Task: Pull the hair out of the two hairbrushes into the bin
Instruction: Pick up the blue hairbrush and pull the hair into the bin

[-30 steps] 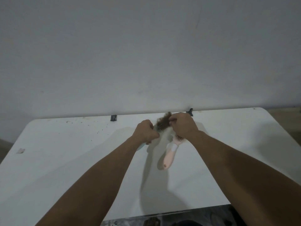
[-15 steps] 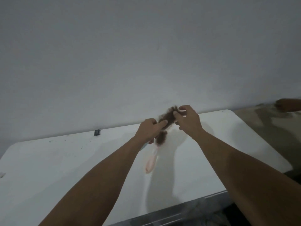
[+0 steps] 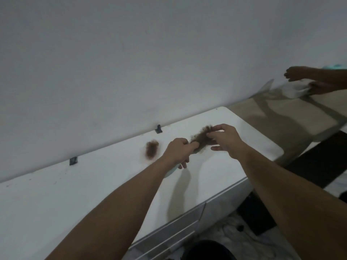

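— brown hair (image 3: 200,138), a matted clump of it, was stretched between the two hands above the white table (image 3: 93,186) in the head view. where was the brush?

— the left hand (image 3: 177,152) had its fingers curled round something pale blue-green (image 3: 171,171) that poked out below the wrist, most likely the hairbrush, though nearly all of it was hidden by the hand and forearm. the thumb and forefinger pinched the lower end of the clump.

— and the right hand (image 3: 228,139)?

— thumb and forefinger were closed on the upper end of the hair; the other fingers were spread apart and loose, holding nothing.

— any other hair?

— a second reddish-brown tuft (image 3: 151,150) lay on the table just left of the left hand, near the wall edge, apart from both hands. whether a brush sat under it i could not tell.

— the bin?

— a dark round shape (image 3: 208,250) sat at the bottom edge, below the table's front, cut off by the frame; it could have been the bin, but i could not be sure.

— anything else?

— two small dark clips (image 3: 73,160) stood along the table's far edge by the grey wall (image 3: 131,62). at the far right another person's hands (image 3: 300,74) were over something white (image 3: 294,90), blurred.
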Motion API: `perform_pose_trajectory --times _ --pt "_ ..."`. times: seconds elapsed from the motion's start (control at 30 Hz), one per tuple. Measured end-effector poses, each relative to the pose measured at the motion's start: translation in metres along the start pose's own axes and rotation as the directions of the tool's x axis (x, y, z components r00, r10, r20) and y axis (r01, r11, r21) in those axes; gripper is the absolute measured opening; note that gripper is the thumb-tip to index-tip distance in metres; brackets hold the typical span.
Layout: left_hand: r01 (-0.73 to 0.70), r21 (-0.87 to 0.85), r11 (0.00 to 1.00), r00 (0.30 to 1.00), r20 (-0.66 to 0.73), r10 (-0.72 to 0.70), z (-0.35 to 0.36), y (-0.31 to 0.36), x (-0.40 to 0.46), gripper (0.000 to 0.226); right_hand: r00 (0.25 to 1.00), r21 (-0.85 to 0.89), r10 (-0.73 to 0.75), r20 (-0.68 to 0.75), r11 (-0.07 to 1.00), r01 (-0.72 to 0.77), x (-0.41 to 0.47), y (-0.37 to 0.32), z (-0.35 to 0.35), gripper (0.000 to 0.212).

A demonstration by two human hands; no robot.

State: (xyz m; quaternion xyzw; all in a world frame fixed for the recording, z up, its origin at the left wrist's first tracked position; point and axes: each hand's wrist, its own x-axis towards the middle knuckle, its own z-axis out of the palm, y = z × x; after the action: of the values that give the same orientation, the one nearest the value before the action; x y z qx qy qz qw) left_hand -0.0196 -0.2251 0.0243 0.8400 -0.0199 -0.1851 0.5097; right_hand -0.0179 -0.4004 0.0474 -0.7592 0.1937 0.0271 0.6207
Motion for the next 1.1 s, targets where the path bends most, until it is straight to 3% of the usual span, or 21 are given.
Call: perform_pose_trajectory --times 0.2,0.43,0.6,0.77,0.97,1.1 --pt "0.055 -0.004 0.999 0.985 0.165 -0.053 0.047 -0.002 0.008 0.05 0.995 0.022 0.058 -0.087 0.998 -0.056 -0.005 0.039 -0.033 0.026" --pt "0.007 0.021 1.0 0.966 0.259 -0.012 0.098 -0.018 0.024 0.035 0.977 0.051 0.079 -0.198 0.996 -0.07 -0.006 0.102 -0.056 0.022" --pt "-0.019 0.048 0.999 0.94 0.341 0.001 0.119 -0.028 0.02 0.03 0.96 0.081 0.033 -0.28 0.997 -0.01 -0.011 0.145 -0.062 0.014" --pt "-0.142 0.122 0.982 0.928 0.362 0.089 0.134 -0.043 0.007 0.029 0.928 0.137 -0.021 -0.373 0.988 0.077 -0.036 0.174 -0.057 0.007" --pt "-0.259 0.136 0.956 0.901 0.39 0.189 0.143 -0.084 -0.038 0.032 0.916 0.114 -0.135 -0.377 0.975 0.191 -0.093 0.223 -0.04 0.02" --pt "-0.265 0.144 0.953 0.891 0.414 0.186 0.141 -0.13 -0.079 0.033 0.923 0.124 -0.149 -0.355 0.971 0.205 -0.135 0.262 -0.015 0.026"
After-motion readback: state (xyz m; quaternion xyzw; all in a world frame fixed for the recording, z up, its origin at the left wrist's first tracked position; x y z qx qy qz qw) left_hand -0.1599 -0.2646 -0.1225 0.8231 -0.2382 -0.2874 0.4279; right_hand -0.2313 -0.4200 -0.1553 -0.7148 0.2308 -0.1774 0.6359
